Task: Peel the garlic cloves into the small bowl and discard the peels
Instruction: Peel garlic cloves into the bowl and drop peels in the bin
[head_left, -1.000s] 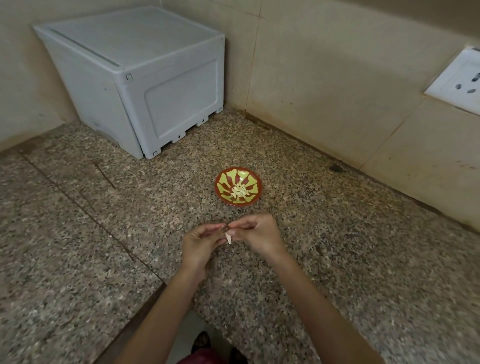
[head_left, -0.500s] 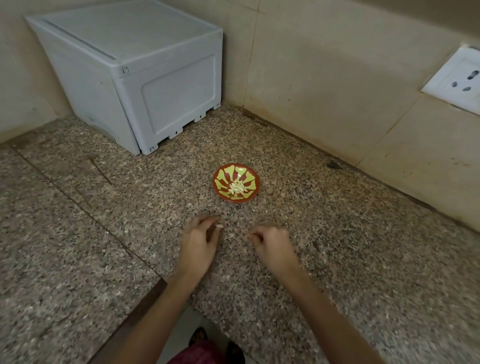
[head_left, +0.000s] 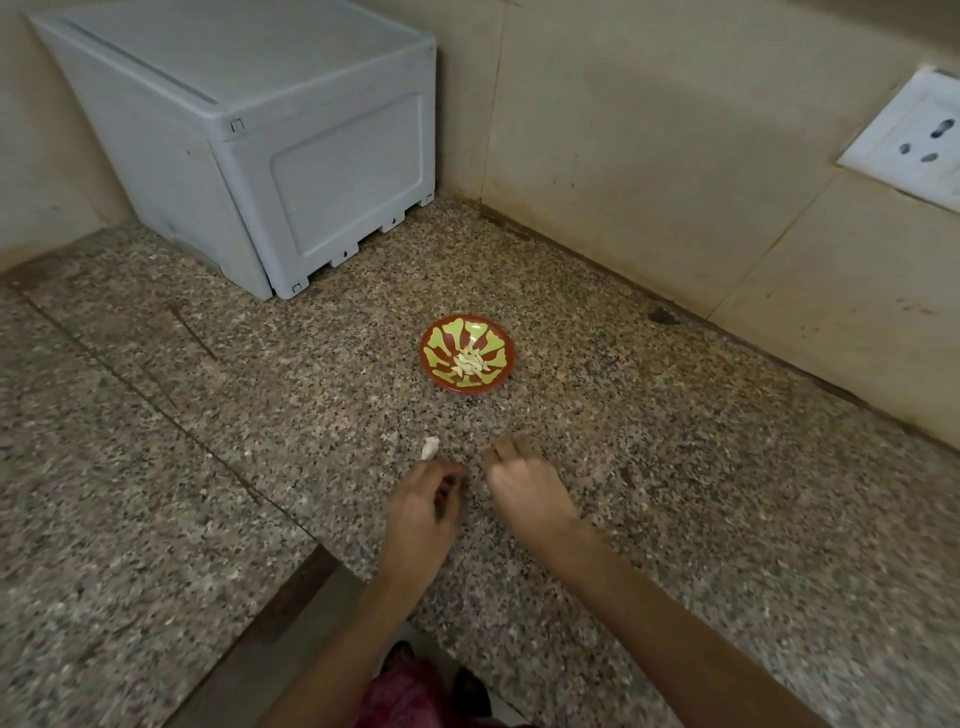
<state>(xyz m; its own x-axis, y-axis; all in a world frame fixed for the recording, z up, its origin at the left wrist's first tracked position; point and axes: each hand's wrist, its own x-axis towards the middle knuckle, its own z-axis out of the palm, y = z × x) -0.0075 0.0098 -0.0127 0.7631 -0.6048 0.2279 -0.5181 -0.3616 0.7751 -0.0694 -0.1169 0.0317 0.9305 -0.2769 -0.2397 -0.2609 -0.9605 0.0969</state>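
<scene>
Red-and-green patterned small bowl (head_left: 439, 345) on speckled granite tabletop (head_left: 727, 493), peeled pale garlic cloves (head_left: 470, 362) inside. White garlic piece (head_left: 430, 447) lies just beyond left hand (head_left: 422, 512). Right hand (head_left: 525, 492) alongside. Both grips curled, contents impossible to tell.

Open counter (head_left: 701, 467) runs up to the bowl (head_left: 427, 370), one white scrap (head_left: 430, 447) in the path; box (head_left: 291, 171) and wall (head_left: 649, 156) shut off the back.

granite counter (head_left: 675, 519), small bowl (head_left: 498, 382), grey box (head_left: 291, 171), peel (head_left: 429, 447)

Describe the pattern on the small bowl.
The bowl is red-brown, with yellow-green petal shapes radiating from its centre. It shows in the head view.
</scene>
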